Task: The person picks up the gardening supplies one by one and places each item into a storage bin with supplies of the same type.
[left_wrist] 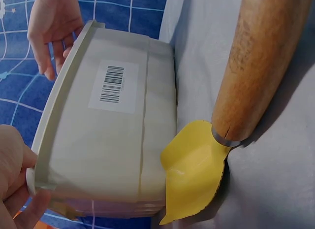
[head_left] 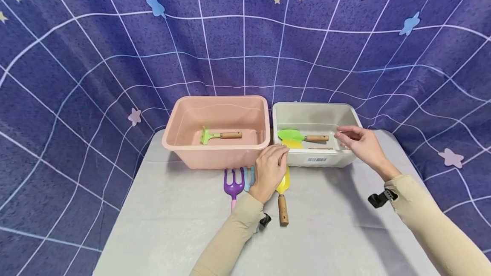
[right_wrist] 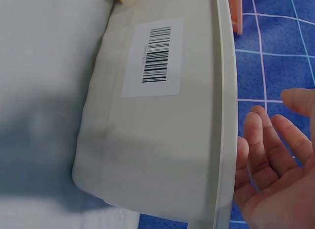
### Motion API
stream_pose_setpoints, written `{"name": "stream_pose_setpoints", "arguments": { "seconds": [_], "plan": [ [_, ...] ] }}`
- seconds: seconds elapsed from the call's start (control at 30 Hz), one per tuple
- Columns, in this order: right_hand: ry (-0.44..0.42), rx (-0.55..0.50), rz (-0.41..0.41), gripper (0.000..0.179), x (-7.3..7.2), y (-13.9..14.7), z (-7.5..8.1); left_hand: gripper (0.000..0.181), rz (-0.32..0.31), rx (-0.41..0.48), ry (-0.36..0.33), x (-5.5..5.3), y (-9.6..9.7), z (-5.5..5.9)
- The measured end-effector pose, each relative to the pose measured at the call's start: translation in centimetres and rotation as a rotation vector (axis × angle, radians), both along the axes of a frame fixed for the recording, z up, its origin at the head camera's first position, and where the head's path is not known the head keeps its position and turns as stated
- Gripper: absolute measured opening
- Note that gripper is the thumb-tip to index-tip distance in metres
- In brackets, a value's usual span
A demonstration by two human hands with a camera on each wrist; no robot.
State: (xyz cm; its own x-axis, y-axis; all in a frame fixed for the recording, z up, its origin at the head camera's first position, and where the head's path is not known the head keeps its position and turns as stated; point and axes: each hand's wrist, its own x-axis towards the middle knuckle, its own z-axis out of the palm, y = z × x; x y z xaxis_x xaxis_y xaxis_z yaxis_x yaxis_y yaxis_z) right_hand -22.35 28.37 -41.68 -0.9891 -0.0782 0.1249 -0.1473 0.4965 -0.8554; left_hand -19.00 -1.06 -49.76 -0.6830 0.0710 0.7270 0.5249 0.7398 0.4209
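My left hand is at the near left corner of a white plastic bin, its fingers and thumb pinching the rim in the left wrist view. Over the bin's right end hovers my right hand, fingers loosely bent and holding nothing. Inside the bin lie a green trowel with a wooden handle and a yellow tool head, partly hidden by the front wall. A yellow trowel with a wooden handle lies on the table in front, beside my left hand.
Left of the white bin stands a pink bin with a small green rake inside. A purple fork and a light blue fork lie before it, partly covered by my left arm and hand. A blue patterned curtain hangs behind the table.
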Motion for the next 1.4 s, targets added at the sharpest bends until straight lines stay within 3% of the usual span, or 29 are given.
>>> {"name": "stream_pose_setpoints", "arguments": {
  "seconds": [0.17,0.47,0.83,1.4],
  "plan": [
    [-0.005,0.016,-0.017,0.044,0.2,0.0,0.0,0.014,0.000,-0.003,0.000,0.0,0.0,-0.1],
    [0.089,0.069,-0.039,0.037,0.6,-0.3,0.0,0.013,0.008,-0.008,0.002,-0.1,0.0,0.0],
    [0.140,0.083,-0.044,0.033,1.4,-1.0,0.1,0.014,0.004,0.000,-0.002,-0.1,0.0,0.0],
    [0.247,-0.033,-0.071,0.027,3.4,-1.8,-1.6,0.013,-0.004,0.018,0.011,0.0,0.0,-0.1]
  ]
}}
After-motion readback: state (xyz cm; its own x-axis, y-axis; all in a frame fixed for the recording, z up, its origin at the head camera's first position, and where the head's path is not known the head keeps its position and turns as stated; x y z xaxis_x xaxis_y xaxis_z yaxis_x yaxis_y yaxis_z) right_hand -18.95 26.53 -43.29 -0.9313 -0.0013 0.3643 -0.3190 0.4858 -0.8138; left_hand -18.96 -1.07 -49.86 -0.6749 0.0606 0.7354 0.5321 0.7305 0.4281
